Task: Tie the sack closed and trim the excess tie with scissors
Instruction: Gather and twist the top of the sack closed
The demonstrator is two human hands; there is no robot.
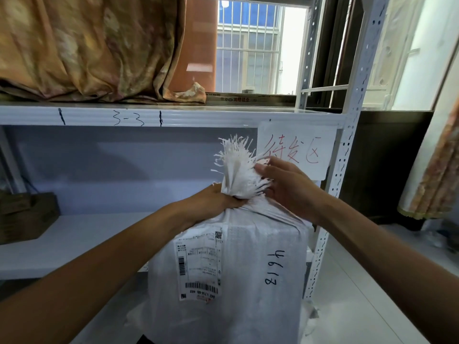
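A white woven sack stands upright before the shelf, with a shipping label and handwritten digits on its side. Its mouth is bunched into a frayed tuft that sticks upward. My left hand is clenched around the gathered neck just under the tuft. My right hand lies against the tuft's right side, thumb and fingers touching the frayed fabric. No tie and no scissors are in view.
A white metal shelf rack runs behind the sack, marked "3-3", with a paper sign in red writing. Patterned cloth lies on the upper shelf. A dark wooden box sits on the lower shelf at left. A perforated upright post stands right of the sack.
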